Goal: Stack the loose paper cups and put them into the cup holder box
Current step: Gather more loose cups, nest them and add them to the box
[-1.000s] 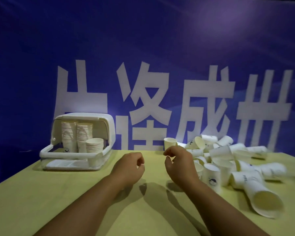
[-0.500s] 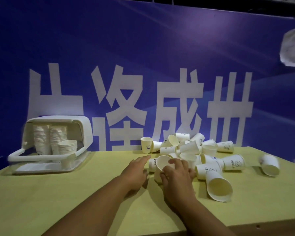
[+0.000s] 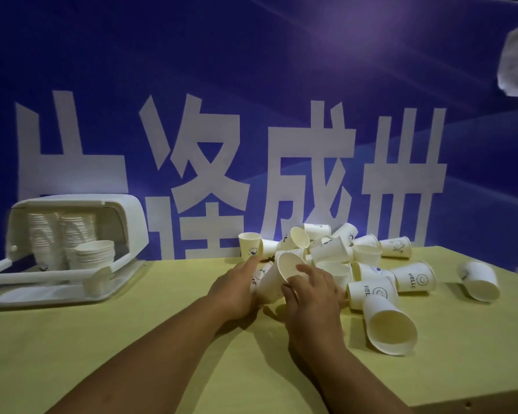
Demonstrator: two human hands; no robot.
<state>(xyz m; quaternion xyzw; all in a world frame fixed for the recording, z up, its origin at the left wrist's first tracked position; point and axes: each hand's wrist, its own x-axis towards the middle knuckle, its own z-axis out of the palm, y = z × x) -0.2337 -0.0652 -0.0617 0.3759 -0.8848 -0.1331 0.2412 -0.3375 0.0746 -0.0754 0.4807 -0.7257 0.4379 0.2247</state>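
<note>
Two bare forearms are extended from the near edge over the yellow-green worktop [image 3: 102,339]. The right hand [image 3: 311,297] is closed around the rim of a tilted paper cup [image 3: 277,279], with the fingers laid across the cup's open mouth and the thumb set against its wall. The left hand [image 3: 237,289] is placed just beside the same cup on its left side, fingers extended and touching the cup wall; whether a grip is applied by it cannot be told. To the right of the hands, a cup lying on its side [image 3: 389,325] is presented with its mouth toward the camera. Behind the hands, the heap of loose cups [image 3: 341,255] is spread, most on their sides, some printed "HELLO" with a smiling face. One upright cup [image 3: 250,245] is found at the heap's left end, and a single cup [image 3: 479,280] is set well apart at the far right. At the far left, the cup holder box [image 3: 72,249] is seen with its lid raised; stacked cups [image 3: 93,255] are stored inside. A blue banner [image 3: 251,85] with large white characters is hung behind the worktop.
</note>
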